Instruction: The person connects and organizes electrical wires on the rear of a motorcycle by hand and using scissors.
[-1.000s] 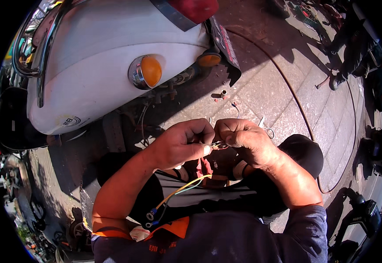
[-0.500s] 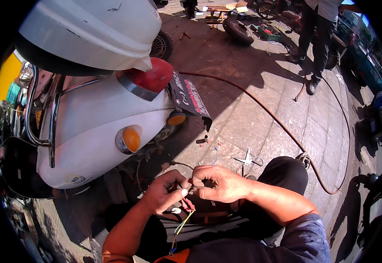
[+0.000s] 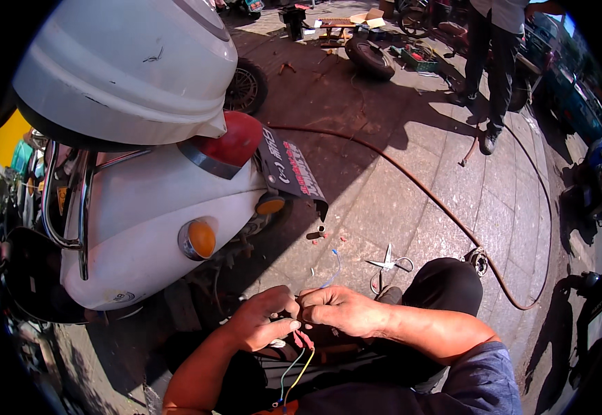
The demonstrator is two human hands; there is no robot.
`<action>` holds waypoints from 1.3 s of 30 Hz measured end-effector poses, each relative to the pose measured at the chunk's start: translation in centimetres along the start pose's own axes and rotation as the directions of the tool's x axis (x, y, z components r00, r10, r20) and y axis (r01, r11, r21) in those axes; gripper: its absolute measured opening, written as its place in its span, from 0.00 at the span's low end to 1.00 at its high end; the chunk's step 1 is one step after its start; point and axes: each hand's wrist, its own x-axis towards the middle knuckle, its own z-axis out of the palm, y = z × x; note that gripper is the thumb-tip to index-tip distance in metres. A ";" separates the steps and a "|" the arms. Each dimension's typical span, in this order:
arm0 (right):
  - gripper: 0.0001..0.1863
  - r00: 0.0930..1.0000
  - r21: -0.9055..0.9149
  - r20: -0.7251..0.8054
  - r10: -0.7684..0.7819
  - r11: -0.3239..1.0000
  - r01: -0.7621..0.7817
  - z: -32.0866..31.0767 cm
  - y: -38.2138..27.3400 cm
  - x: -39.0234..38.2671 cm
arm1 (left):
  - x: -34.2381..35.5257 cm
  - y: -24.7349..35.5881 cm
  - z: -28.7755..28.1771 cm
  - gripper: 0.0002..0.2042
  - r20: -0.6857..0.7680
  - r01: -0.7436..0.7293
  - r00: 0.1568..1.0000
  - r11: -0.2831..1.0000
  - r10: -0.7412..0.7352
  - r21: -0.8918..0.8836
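My left hand (image 3: 263, 321) and right hand (image 3: 342, 311) meet low in the centre, both closed, pinching a small wiring piece mostly hidden by the fingertips. Below it hang red pieces (image 3: 303, 340) with a yellow wire (image 3: 304, 370) and a green wire (image 3: 290, 369) dangling toward my lap. A thin blue wire (image 3: 337, 263) lies beyond my hands, and scissors (image 3: 387, 263) rest on the pavement to their right. To my upper left is the rear of a white scooter (image 3: 142, 207), with an amber indicator (image 3: 202, 240), red tail light (image 3: 235, 138) and top box (image 3: 121, 69).
A brown hose (image 3: 425, 194) curves across the paving (image 3: 418, 228). Farther back are a loose tyre (image 3: 370, 59), a green crate (image 3: 418, 62) and a small wooden stool (image 3: 335, 28). Another person (image 3: 494, 69) stands at upper right, near parked vehicles (image 3: 584, 111) along the right edge.
The view has lifted, bringing the top box, background and other person into sight, with my hands lower in frame. My fingers stay together on the wiring; the dangling wires have shifted.
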 end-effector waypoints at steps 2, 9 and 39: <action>0.11 0.998 0.154 -0.018 0.060 0.986 -0.056 0.4 -0.3 -0.5 | 0.1 -0.1 0.4 0.05 0.008 -0.044 0.999 0.989 0.046 -0.141; 0.11 0.893 -0.568 -0.092 -0.440 0.760 0.316 -2.4 -2.3 -1.1 | -1.1 -2.7 0.3 0.04 -0.113 0.079 0.980 0.841 -0.164 -0.535; 0.17 0.932 -0.902 -0.072 -0.355 0.422 0.091 -2.4 0.5 -1.1 | 1.2 -3.7 3.6 0.07 -0.208 0.339 0.908 0.929 -0.365 -0.147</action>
